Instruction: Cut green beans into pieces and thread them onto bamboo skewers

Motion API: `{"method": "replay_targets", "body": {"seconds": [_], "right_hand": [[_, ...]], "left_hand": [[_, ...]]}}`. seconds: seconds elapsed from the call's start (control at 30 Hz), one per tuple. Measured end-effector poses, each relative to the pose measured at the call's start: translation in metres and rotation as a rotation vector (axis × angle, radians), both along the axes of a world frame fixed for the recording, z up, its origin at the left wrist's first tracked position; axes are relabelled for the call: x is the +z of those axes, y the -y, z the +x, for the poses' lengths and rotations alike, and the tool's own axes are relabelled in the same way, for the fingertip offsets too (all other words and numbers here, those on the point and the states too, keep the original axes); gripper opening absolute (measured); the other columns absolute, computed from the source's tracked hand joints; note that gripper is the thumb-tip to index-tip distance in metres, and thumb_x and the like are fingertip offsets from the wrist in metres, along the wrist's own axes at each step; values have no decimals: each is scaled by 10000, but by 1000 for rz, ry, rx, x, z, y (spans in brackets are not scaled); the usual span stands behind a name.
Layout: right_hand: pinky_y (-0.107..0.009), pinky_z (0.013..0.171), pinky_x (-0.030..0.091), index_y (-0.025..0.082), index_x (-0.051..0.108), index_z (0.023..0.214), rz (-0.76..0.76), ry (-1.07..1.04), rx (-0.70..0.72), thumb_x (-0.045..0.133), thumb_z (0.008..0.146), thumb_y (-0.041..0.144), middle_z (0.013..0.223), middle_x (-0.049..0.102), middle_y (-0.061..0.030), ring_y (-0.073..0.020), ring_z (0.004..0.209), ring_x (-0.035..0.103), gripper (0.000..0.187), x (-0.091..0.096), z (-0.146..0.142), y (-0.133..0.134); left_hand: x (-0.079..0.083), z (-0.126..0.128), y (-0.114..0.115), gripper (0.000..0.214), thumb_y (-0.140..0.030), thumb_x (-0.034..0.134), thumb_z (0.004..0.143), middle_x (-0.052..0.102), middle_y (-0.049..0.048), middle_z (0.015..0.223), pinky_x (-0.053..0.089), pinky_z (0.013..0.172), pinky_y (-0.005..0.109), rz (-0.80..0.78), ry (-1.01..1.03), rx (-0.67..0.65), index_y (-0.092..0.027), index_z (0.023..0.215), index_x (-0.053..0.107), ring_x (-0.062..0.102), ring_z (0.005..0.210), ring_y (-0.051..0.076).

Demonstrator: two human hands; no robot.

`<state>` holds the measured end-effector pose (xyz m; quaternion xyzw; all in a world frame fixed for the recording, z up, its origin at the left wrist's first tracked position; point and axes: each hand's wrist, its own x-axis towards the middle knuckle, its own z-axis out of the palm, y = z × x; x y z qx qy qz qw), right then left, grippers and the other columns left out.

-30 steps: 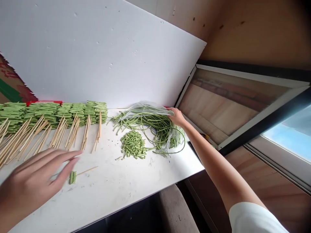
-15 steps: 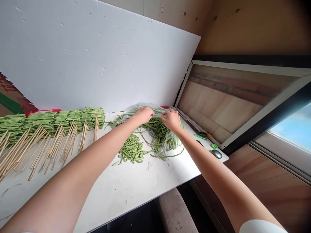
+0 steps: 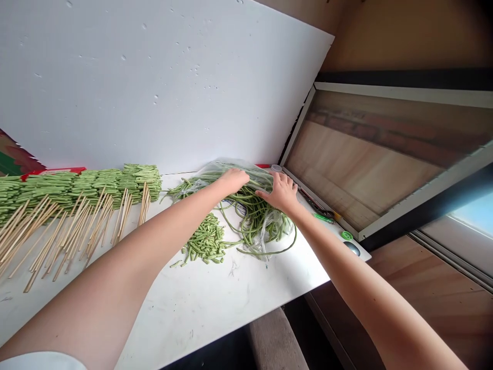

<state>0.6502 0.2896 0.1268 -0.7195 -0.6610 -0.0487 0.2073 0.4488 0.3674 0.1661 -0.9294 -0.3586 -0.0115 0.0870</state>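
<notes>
Long green beans (image 3: 252,218) lie in a loose tangle, partly inside a clear plastic bag (image 3: 231,165). My left hand (image 3: 235,180) is curled closed over the back of the heap, and whatever its fingers hold is hidden. To its right, my right hand (image 3: 283,192) rests at the bag's edge with the fingers spread and the thumb apart. A pile of short-cut bean pieces (image 3: 206,241) lies on the white table (image 3: 215,293) in front of the tangle, partly covered by my left forearm.
Flat rows of beans on sticks (image 3: 102,185) line the left side, their wooden skewers (image 3: 69,236) pointing toward me. A white foam board (image 3: 173,77) stands behind. Along the right edge are a green tape roll (image 3: 346,235) and a computer mouse (image 3: 352,249).
My right hand has gone from pinched fingers to spread ones and shifted slightly right. My left hand stays curled over the beans, a little further right. The whole view has turned slightly.
</notes>
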Motion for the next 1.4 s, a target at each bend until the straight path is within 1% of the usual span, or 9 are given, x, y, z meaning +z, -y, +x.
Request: {"method": "replay_targets", "body": {"seconds": [0.1, 0.2, 0.37, 0.5, 0.63, 0.8, 0.93, 1.07, 1.4], "right_hand": [[-842, 1172, 150, 268, 323, 1628, 31, 118, 52, 742, 827, 710, 1722, 276, -227, -559, 1559, 196, 1007, -6, -13, 16], [-822, 1209, 78, 274, 246, 1682, 40, 253, 101, 680, 912, 622, 1755, 249, -192, -540, 1596, 142, 950, -15, -25, 22], [-766, 1232, 159, 227, 236, 1703, -56, 352, 5, 457, 1038, 555, 1749, 293, -178, -510, 1599, 186, 774, -29, -16, 3], [-762, 1225, 190, 235, 227, 1710, -98, 422, -1, 415, 1053, 544, 1775, 239, -160, -502, 1613, 142, 751, -33, 8, -23], [-743, 1216, 243, 260, 195, 1719, -114, 421, 14, 430, 1040, 592, 1782, 228, -143, -492, 1602, 177, 791, -26, 27, -40], [-642, 1176, 369, 227, 145, 1725, -94, 403, 79, 438, 995, 734, 1758, 273, -180, -463, 1570, 258, 935, -14, 40, -38], [-618, 1185, 358, 228, 240, 1706, -28, 425, 153, 364, 1045, 674, 1724, 359, -162, -437, 1560, 293, 807, -10, 43, -32], [-606, 1171, 373, 213, 372, 1658, -5, 438, 102, 249, 1101, 526, 1699, 418, -150, -424, 1552, 318, 651, -10, 42, -31], [-643, 1147, 371, 81, 313, 1673, 16, 486, 33, 194, 1109, 395, 1656, 457, -226, -472, 1549, 311, 656, -11, 40, -33]], "left_hand": [[7, -1, -6, 213, -48, 557, 900, 798, 126, 1013, 503, 927, 278, 60, -7, -14, -86, 925, 764, 734, 971, 205], [15, 0, -12, 256, -43, 502, 922, 798, 93, 986, 481, 937, 236, 151, -35, -60, -71, 890, 754, 738, 975, 173], [15, 6, -18, 236, 32, 600, 858, 803, 154, 944, 477, 925, 331, 240, -80, -98, -106, 907, 784, 739, 897, 234], [9, 10, -24, 234, 11, 587, 880, 798, 159, 969, 439, 973, 379, 286, -76, -135, -98, 939, 786, 729, 878, 237], [8, 12, -34, 269, 28, 569, 882, 795, 164, 1024, 428, 994, 400, 317, -59, -162, -87, 989, 787, 739, 955, 261], [16, 8, -50, 262, 16, 549, 913, 790, 177, 1027, 427, 950, 390, 365, -29, -204, -65, 1005, 781, 738, 991, 265], [26, 4, -63, 257, -3, 543, 919, 785, 188, 980, 414, 940, 411, 426, 10, -239, -61, 981, 785, 731, 964, 270], [41, 1, -73, 264, 19, 536, 895, 781, 160, 931, 409, 931, 407, 475, 22, -289, -79, 930, 778, 728, 948, 258], [88, -26, -90, 280, 25, 519, 856, 763, 109, 853, 426, 935, 411, 594, -5, -299, -119, 887, 756, 693, 870, 222]]}}
